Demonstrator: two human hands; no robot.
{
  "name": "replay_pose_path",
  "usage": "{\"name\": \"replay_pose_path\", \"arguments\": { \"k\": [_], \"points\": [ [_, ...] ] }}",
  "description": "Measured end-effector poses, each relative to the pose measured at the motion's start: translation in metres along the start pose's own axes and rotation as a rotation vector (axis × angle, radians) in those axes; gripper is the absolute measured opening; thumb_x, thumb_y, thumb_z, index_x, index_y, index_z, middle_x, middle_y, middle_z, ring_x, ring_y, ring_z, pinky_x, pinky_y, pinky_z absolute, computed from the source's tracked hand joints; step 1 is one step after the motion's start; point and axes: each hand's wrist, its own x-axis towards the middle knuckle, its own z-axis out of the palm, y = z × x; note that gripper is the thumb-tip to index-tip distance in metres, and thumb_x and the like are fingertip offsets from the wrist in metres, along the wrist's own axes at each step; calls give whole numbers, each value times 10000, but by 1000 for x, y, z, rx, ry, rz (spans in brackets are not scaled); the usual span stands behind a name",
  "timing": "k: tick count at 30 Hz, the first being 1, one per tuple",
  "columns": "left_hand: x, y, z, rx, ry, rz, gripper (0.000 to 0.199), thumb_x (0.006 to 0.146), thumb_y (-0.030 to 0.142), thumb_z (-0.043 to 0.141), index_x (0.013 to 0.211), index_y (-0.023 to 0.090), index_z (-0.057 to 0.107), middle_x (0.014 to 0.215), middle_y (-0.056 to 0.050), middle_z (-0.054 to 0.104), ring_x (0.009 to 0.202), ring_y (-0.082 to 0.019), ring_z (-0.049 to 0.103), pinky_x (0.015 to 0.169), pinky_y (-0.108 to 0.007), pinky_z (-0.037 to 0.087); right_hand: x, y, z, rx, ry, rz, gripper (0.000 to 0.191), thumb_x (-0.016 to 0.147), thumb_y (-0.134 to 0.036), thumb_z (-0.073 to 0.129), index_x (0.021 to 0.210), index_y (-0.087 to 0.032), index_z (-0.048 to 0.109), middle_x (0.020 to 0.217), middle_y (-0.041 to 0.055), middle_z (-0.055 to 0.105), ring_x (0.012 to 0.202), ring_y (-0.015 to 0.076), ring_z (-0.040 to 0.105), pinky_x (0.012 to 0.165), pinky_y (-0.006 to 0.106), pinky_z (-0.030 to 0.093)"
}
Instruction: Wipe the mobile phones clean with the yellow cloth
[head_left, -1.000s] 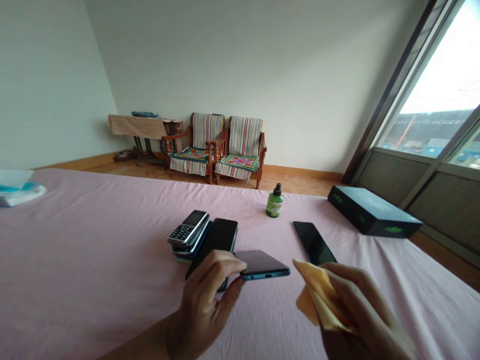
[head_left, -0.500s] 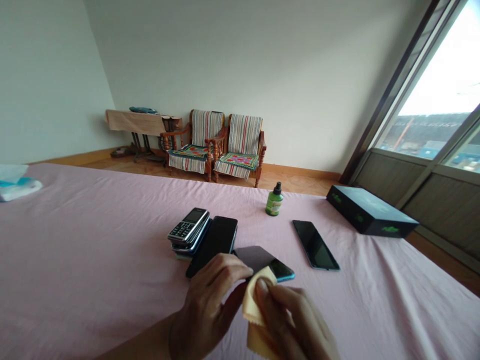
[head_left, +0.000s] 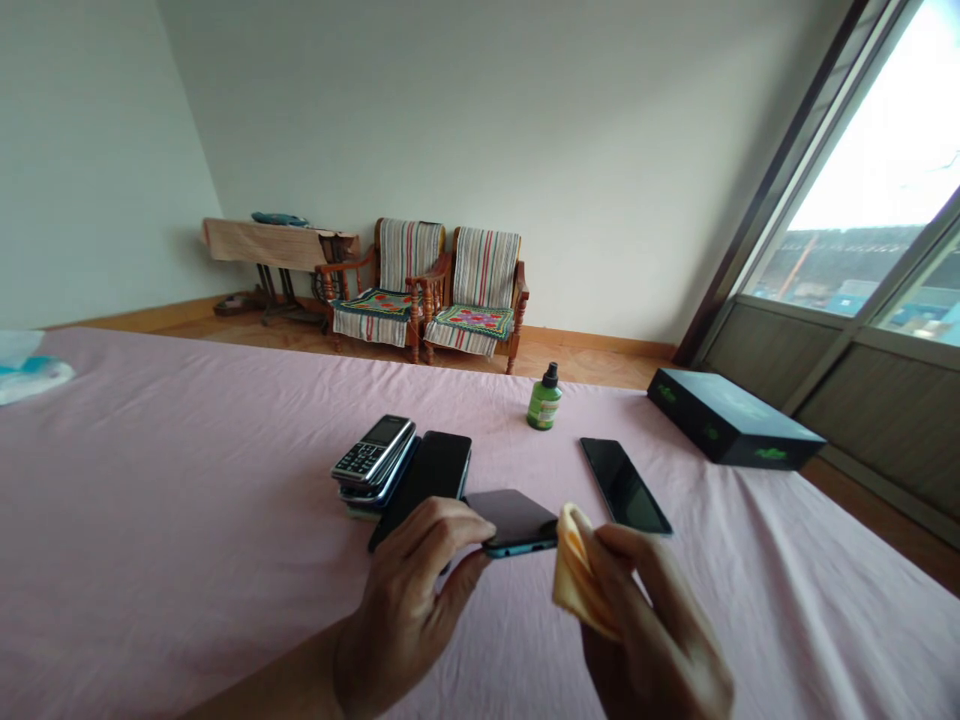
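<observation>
A dark phone with a blue edge (head_left: 517, 520) is pinched at its near left corner by my left hand (head_left: 420, 590), its screen facing up. My right hand (head_left: 652, 620) grips a folded yellow cloth (head_left: 577, 575), which is at the phone's right end. Just left of the held phone lies a black phone (head_left: 431, 480), partly behind my left fingers. Beside it is a stack of phones, with a silver keypad phone (head_left: 375, 448) on top. Another dark phone (head_left: 624, 485) lies flat beyond my right hand.
A green spray bottle (head_left: 544, 400) stands beyond the phones. At the right rear is a black box (head_left: 735, 420). A tissue pack (head_left: 34, 378) lies at the far left of the pink sheet (head_left: 187, 480). Two wooden chairs (head_left: 480, 285) stand by the wall.
My right hand and the cloth have moved right along the phone, uncovering its near blue edge. My left hand keeps its hold on the phone.
</observation>
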Motion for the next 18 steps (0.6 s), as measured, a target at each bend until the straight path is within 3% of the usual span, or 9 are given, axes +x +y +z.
{"name": "replay_pose_path", "arguments": {
  "k": [3,6,11,18],
  "points": [
    [0,0,0,3,8,19,161,891,65,531,1009,159,587,875,-59,630,860,-170,629,771,-257,530,4,6,-5,9,-19,89,284,842,-123,551,1091,-209,657,894,78,619,703,163,644,580,229,547],
    [0,0,-1,-9,7,18,171,888,53,537,1020,151,582,889,-62,626,874,-166,622,786,-253,523,2,2,-8,23,36,122,350,820,-124,615,1149,-243,630,944,78,610,739,162,639,564,216,526],
    [0,0,0,2,-1,2,166,899,66,529,1025,157,585,899,-63,632,891,-173,624,804,-262,517,-7,-15,1,97,16,17,472,871,-58,488,1301,-240,559,923,89,609,747,160,642,591,220,537],
    [0,4,0,-77,-44,10,162,958,153,434,1009,169,588,880,-68,636,861,-186,623,789,-282,517,-11,-34,16,143,-41,-157,405,920,-99,424,1293,-147,575,906,111,664,773,192,656,647,248,568]
  ]
}}
